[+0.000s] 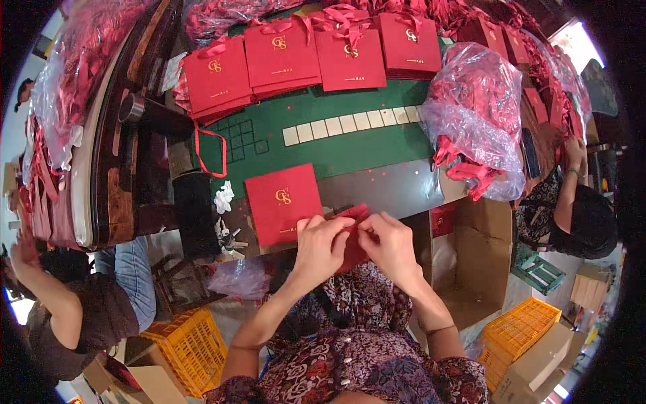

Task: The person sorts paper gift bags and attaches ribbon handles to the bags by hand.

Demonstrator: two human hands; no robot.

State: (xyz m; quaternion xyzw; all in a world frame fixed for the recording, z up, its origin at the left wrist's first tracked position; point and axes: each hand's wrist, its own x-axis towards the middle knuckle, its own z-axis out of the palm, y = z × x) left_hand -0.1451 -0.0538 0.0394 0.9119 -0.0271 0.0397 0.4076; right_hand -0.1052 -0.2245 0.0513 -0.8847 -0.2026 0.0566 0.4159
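Note:
My left hand (319,248) and my right hand (391,246) are close together at the table's near edge. The fingertips of both are pinched on a red gift bag (354,256), mostly hidden behind my hands; a strip of it, perhaps ribbon, shows above my fingers. Just left of my hands, a flat red gift bag (284,204) with a gold emblem lies slightly tilted, half over the dark near strip of the table.
Stacked red gift bags (351,60) with ribbon handles line the far side of the green table mat (323,158). A clear plastic sack of red ribbons (474,114) sits right. Crumpled white tissue (223,196) and keys (230,241) lie left. A cardboard box (471,262) stands below right. Other people sit both sides.

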